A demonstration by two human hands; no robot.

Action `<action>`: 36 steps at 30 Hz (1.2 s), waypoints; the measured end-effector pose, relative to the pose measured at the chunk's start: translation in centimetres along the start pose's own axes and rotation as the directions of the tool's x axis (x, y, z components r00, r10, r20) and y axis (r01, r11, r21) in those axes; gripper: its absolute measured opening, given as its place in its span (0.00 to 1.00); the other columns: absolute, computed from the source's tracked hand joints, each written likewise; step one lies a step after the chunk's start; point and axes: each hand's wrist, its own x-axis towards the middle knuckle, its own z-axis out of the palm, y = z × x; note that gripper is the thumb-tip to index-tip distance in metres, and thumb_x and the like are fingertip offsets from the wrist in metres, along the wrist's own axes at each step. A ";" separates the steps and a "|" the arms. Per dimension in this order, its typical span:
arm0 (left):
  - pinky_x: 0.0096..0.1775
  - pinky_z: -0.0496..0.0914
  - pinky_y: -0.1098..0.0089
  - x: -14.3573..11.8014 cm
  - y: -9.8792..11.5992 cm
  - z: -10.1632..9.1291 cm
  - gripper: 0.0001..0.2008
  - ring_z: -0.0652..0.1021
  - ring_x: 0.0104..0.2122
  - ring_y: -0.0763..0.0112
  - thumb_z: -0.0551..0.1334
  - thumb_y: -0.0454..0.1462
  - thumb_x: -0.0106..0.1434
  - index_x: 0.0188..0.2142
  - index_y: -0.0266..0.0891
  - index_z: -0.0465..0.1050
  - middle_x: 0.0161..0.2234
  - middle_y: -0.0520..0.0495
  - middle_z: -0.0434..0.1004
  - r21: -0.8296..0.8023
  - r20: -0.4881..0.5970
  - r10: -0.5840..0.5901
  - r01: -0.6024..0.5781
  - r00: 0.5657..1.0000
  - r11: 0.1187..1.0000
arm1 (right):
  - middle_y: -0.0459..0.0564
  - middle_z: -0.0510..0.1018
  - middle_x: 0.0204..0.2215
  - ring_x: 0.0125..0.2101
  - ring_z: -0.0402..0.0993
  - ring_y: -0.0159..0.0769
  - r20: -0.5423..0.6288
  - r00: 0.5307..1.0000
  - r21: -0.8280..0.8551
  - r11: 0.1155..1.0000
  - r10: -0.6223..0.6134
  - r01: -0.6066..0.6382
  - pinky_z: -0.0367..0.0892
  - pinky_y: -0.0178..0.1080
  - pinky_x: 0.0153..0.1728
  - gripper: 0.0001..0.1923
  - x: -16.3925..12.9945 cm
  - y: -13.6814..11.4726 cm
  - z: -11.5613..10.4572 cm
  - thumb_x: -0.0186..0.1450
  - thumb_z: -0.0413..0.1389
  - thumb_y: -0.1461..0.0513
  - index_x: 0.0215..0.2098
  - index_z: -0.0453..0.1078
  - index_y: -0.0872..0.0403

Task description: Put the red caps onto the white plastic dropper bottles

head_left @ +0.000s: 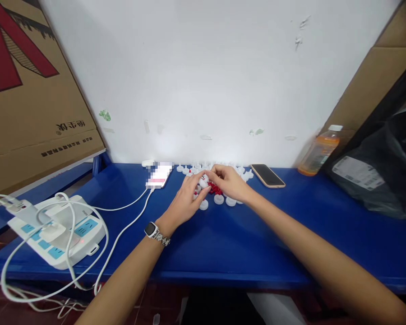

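My left hand, with a watch on its wrist, curls its thumb and fingers around a white plastic cap. Close against it, my right hand pinches thumb and forefinger together at the top of that cap. Whatever lies between the right fingertips is too small to make out. Below the hands is a heap of small red pieces. Translucent white caps stand around the heap, and several nozzle-shaped ones are lined up by the wall. A few caps beside my left hand carry red tips.
A phone with a lit screen charges on the blue table, left of the caps. Another phone lies right. A cabled power strip sits left; an orange drink bottle and dark plastic bag stand right.
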 end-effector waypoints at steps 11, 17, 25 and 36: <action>0.46 0.68 0.57 -0.2 -2.6 -1.6 0.09 0.72 0.45 0.57 0.56 0.42 0.69 0.40 0.42 0.72 0.42 0.45 0.72 0.247 -0.080 -0.193 0.207 0.978 0.947 | 0.56 0.82 0.37 0.37 0.77 0.35 0.006 0.995 -0.480 0.873 0.100 -0.085 0.67 0.34 0.40 0.12 13.6 5.0 2.7 0.64 0.52 0.65 0.41 0.77 0.61; 0.43 0.68 0.61 -0.3 -2.8 -1.8 0.09 0.73 0.44 0.60 0.55 0.40 0.69 0.39 0.43 0.74 0.41 0.46 0.73 0.284 0.000 -0.231 0.222 0.973 0.933 | 0.56 0.82 0.40 0.41 0.77 0.40 0.137 0.979 -0.643 0.766 0.151 -0.029 0.67 0.35 0.42 0.11 15.7 6.4 5.8 0.62 0.56 0.65 0.39 0.78 0.57; 0.43 0.67 0.61 -0.1 -2.8 -1.8 0.09 0.73 0.44 0.59 0.56 0.39 0.69 0.37 0.43 0.74 0.41 0.46 0.74 0.304 -0.004 -0.265 0.253 0.964 0.918 | 0.53 0.82 0.40 0.42 0.77 0.42 0.202 0.967 -0.697 0.717 0.156 0.030 0.67 0.38 0.43 0.09 16.4 6.7 6.1 0.60 0.58 0.65 0.38 0.78 0.53; 0.43 0.67 0.60 -0.2 -3.1 -1.8 0.09 0.73 0.44 0.59 0.55 0.39 0.69 0.38 0.43 0.74 0.41 0.46 0.73 0.305 0.002 -0.260 0.247 0.966 0.920 | 0.53 0.82 0.40 0.41 0.76 0.38 0.207 0.967 -0.682 0.731 0.146 0.036 0.66 0.34 0.42 0.11 16.8 7.5 6.8 0.61 0.56 0.67 0.40 0.78 0.55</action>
